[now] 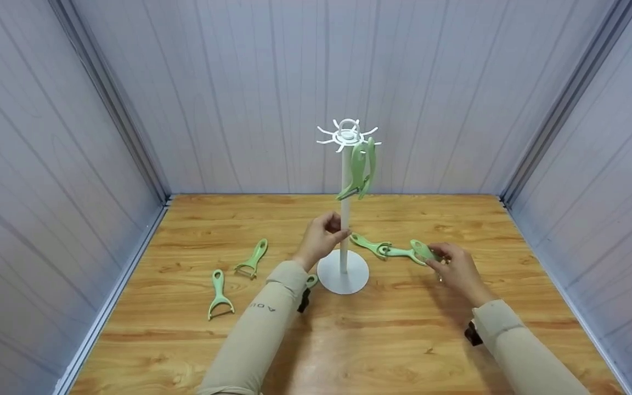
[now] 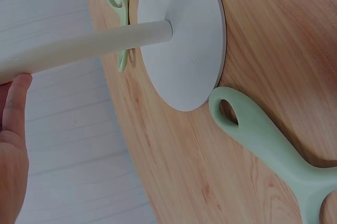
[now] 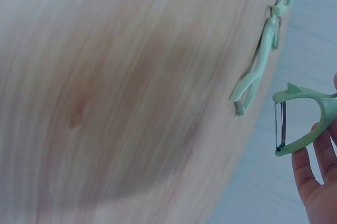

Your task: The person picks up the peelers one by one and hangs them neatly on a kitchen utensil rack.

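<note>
My left hand [image 1: 319, 238] grips the white pole [image 1: 344, 252] of a hook stand between thumb and fingers. Two green peelers [image 1: 357, 164] hang from the right front of the stand's hook ring [image 1: 340, 141]. Off to the right, my right hand [image 1: 461, 274] pinches another green peeler [image 1: 421, 250] above the table; the right wrist view shows its U-shaped head and metal blade [image 3: 280, 124] turned away from the fingers. Two more peelers, one [image 1: 370, 245] by the pole and one [image 1: 401, 252] beside it, lie nearly end to end on the wood.
The stand's round white base [image 1: 343, 282] sits on a wooden table [image 1: 382, 351]. At left lie two peelers, one farther back [image 1: 259, 252] and one nearer [image 1: 218, 285]. Another peeler [image 2: 263, 134] lies against the base, partly under my left wrist. Pale panels [image 1: 272, 82] enclose the table.
</note>
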`<state>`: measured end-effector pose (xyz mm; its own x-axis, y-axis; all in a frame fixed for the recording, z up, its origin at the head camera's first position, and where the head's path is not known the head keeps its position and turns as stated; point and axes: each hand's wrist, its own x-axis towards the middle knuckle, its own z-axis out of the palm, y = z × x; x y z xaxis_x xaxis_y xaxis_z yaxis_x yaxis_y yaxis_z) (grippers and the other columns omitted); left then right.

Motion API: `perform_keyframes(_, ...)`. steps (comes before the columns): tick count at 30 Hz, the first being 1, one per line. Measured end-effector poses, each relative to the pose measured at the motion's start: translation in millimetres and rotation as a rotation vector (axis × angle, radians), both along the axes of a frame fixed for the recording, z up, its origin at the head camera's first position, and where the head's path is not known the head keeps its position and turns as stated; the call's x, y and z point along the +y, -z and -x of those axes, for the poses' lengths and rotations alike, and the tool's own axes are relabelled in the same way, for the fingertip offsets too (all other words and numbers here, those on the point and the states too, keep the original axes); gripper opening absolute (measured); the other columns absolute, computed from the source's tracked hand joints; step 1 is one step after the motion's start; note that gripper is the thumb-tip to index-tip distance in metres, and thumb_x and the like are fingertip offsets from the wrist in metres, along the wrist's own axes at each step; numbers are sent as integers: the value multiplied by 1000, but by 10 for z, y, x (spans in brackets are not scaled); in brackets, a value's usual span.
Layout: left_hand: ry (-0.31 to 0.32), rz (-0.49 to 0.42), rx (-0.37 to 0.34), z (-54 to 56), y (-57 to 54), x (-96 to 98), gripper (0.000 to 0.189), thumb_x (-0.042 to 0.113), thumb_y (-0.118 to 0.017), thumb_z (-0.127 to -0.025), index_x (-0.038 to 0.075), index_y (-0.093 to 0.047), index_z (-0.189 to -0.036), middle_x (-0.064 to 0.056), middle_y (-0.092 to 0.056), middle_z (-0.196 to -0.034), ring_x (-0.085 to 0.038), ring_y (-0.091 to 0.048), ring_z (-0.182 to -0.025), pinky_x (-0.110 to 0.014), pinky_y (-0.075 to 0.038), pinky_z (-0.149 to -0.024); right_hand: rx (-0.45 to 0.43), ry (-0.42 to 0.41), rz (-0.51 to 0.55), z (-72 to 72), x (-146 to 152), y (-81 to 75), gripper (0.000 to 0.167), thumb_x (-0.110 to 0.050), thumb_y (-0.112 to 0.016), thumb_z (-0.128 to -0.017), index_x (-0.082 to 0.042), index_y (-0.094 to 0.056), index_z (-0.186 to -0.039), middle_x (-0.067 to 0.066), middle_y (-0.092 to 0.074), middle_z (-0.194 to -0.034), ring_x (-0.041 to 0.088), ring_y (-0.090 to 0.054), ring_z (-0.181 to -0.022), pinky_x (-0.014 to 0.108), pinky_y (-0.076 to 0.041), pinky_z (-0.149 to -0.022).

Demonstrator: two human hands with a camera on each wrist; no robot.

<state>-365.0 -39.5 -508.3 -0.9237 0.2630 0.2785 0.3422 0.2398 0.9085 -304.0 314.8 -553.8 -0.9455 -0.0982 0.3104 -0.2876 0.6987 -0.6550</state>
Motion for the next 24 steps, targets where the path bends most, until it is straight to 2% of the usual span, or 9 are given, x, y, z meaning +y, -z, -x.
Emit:
perform_keyframes(8, 0, 5, -15, 8, -5, -3, 10, 3, -77, -99, -1, -70, -105, -13, -74, -100, -12, -64, -87, -26, -56, -79, 22, 29, 67, 27, -114, -98, 32, -5, -81, -97, 3, -75, -128, 18, -77, -111, 33, -72, -103, 51, -58, -95)
perform_keyframes(14, -8, 0, -21, 8, 1, -9, 11, 2, -77, -99, -1, -70, -106, -11, -73, -98, -13, -64, -87, -26, -56, -79, 23, 33, 106, 68, -215, -181, 35, -6, -80, -98, 4, -73, -131, 22, -77, -115, 37, -72, -108, 57, -58, -98)
perform_keyframes(22, -7, -1, -7, 6, 3, -11, 13, 3, -79, -98, -2, -70, -106, -11, -73, -97, -13, -64, -87, -25, -54, -79, 36, 41, 176, 83, -365, -243, 36, -6, -81, -98, 3, -73, -132, 22, -77, -115, 37, -72, -107, 55, -59, -98)
perform_keyframes(24, -7, -3, -7, 12, 5, -4, 13, 4, -79, -98, -2, -70, -105, -11, -72, -97, -13, -64, -87, -26, -54, -79, 45, 40, 194, 86, -397, -274, 36, -6, -81, -98, 2, -74, -132, 21, -77, -114, 35, -72, -106, 50, -60, -98)
